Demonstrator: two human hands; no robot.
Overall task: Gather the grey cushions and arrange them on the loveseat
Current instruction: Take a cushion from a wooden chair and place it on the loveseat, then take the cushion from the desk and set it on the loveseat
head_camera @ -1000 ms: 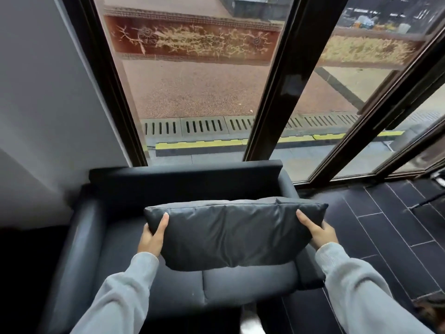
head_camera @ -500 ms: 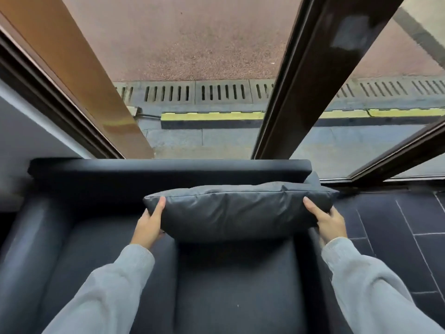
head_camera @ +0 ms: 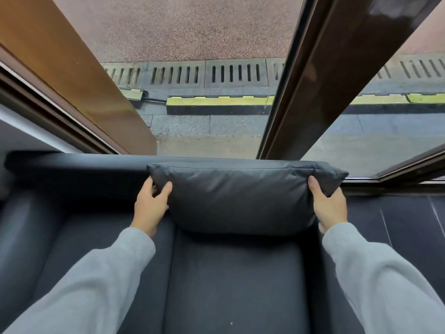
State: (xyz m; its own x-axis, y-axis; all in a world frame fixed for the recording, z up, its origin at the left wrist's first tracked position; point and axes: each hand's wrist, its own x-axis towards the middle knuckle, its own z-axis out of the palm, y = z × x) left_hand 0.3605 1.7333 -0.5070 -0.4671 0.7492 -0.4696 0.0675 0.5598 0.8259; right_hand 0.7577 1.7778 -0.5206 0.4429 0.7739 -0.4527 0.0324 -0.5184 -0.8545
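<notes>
A grey cushion (head_camera: 240,198) stands upright against the backrest on the right half of the dark loveseat (head_camera: 233,280). Its lower edge rests on the right seat pad. My left hand (head_camera: 150,206) grips the cushion's left edge, thumb on the front face. At the cushion's right end, my right hand (head_camera: 330,206) holds the edge, thumb pressed on the front. Both forearms are in light grey sleeves. The left half of the loveseat (head_camera: 101,237) has no cushion against its backrest.
A large window with a dark frame post (head_camera: 313,75) rises right behind the backrest. The loveseat's left armrest (head_camera: 21,237) curves up at the left. Dark floor tiles (head_camera: 409,225) lie to the right of the loveseat.
The cushion went from held in the air over the seat to standing against the backrest on the right side. I have leaned in closer to the loveseat.
</notes>
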